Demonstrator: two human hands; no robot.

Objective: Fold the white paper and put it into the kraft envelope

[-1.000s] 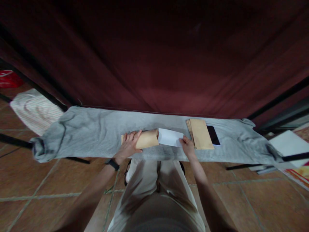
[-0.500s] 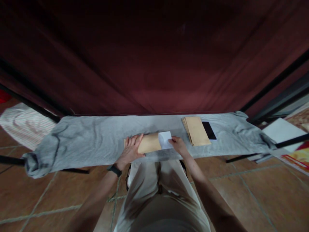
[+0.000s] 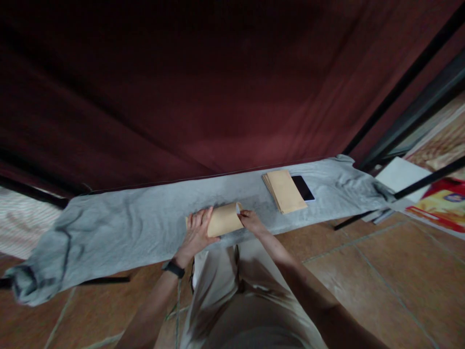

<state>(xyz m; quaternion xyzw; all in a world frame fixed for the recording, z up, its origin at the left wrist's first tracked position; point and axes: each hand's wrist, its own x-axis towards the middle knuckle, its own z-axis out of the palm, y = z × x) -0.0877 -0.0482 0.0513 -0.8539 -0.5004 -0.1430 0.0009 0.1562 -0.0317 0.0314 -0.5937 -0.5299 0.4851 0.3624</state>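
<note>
Both forearms are bare, with no sleeves in view down to the left hand (image 3: 196, 235) and the right hand (image 3: 252, 223). A black band (image 3: 173, 268), like a watch or fitness tracker, circles the left wrist. The legs wear light beige trousers (image 3: 232, 295) with creases running along the thighs, and a dark shoe (image 3: 191, 271) shows beside the left leg.

- Grey cloth (image 3: 119, 228) covers the tabletop.
- Envelope stack (image 3: 284, 190) lies right, touching a phone (image 3: 303, 187).
- Dark red curtain (image 3: 203, 92) hangs behind.
</note>
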